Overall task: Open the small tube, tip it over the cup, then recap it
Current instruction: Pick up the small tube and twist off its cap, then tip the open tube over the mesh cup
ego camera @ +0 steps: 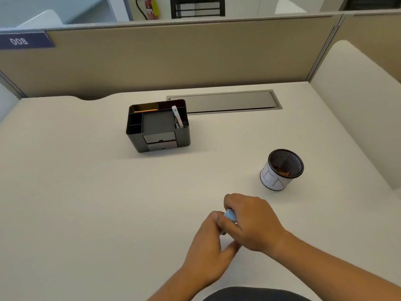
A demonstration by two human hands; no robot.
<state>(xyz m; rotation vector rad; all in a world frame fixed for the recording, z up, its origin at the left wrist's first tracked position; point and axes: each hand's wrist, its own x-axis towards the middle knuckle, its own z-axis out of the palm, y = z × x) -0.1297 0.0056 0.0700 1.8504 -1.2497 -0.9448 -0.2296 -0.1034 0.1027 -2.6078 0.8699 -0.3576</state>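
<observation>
Beige desk [86, 192], tan cubicle partition [173, 57], fire extinguisher [150, 7] behind

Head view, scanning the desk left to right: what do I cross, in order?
Black desk organizer → left hand → blue tube held in both hands → right hand → mesh cup.

"008" upside down, blue partition label [26, 41]

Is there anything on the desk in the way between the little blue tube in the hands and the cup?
No. The tube, held by both hands, is near the desk's front; the mesh cup stands beyond, to the right. Only bare desk shows between them. The black organizer sits far off left.
</observation>
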